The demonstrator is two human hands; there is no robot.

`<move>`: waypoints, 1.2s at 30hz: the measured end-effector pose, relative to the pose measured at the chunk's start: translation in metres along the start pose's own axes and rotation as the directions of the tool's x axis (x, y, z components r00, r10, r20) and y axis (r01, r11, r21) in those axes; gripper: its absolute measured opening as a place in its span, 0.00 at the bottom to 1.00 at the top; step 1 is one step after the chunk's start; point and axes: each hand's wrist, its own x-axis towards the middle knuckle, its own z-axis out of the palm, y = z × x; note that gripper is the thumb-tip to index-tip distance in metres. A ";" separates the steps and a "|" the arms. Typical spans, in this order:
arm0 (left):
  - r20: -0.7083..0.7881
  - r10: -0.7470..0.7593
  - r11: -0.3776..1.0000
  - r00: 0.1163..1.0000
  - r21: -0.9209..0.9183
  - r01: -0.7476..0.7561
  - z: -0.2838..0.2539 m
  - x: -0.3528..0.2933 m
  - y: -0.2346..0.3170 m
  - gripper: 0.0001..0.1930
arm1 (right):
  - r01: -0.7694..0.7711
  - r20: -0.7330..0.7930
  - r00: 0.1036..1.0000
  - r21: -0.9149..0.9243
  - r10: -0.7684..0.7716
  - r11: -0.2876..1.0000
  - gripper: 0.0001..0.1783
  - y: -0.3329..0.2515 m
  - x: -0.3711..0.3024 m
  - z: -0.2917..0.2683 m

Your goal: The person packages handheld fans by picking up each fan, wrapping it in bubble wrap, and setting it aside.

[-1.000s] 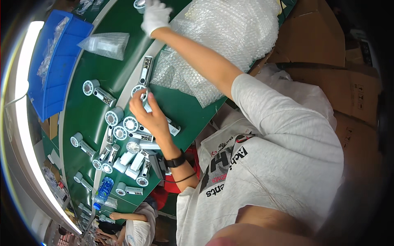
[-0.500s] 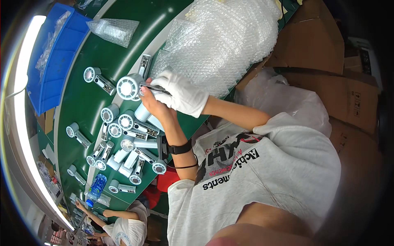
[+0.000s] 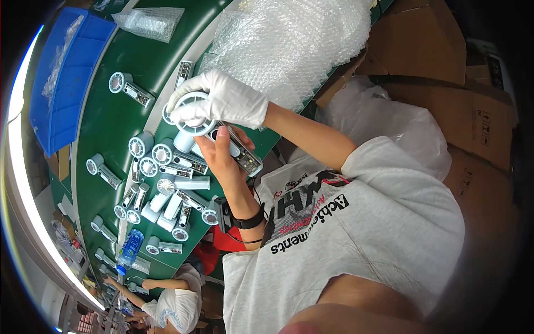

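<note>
In front of my body I hold a pale blue hair dryer (image 3: pixel 246 157) with a round vented head and a straight handle. An open slot along the handle shows electronic parts. My bare left hand (image 3: pixel 220 157), with a black band on its wrist, is closed around the handle near the head. My right hand (image 3: pixel 233 101), in a white glove, grips the round head, its fingers lying across the face. Another hair dryer (image 3: pixel 184 71) lies just behind the gloved hand, partly hidden. Several similar hair dryers (image 3: pixel 162 153) are clustered beside my left forearm.
Bubble wrap (image 3: pixel 278 50) is heaped on the green table (image 3: pixel 161 61). A blue bin (image 3: pixel 67 94) stands along the far side, near a bubble-wrapped item (image 3: pixel 150 23). A blue-capped bottle (image 3: pixel 129 251) lies near a co-worker (image 3: pixel 175 303). Cardboard boxes (image 3: pixel 428 42) stand at the right.
The held hair dryer has turned, its handle now slanting toward my body with the slot in view. My gloved right hand has moved left onto the round head.
</note>
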 end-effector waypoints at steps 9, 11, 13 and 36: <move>0.000 -0.025 0.977 1.000 0.211 0.025 0.004 -0.013 0.016 0.32 | 0.165 -0.002 0.984 0.352 -0.176 0.921 0.17 0.003 -0.016 -0.010; 0.023 -0.061 0.976 0.998 0.211 0.054 0.002 -0.015 0.010 0.34 | 0.077 -0.025 0.997 0.099 -0.075 0.992 0.17 -0.012 -0.020 0.000; -0.022 0.060 0.973 0.998 0.224 -0.054 0.004 -0.018 -0.003 0.35 | 0.025 -0.050 0.998 -0.031 -0.027 0.999 0.17 -0.016 -0.020 0.002; -0.075 0.364 0.712 0.928 0.665 -0.226 0.028 -0.025 0.024 0.37 | 0.032 -0.088 0.995 -0.086 -0.039 0.996 0.11 -0.017 -0.011 -0.004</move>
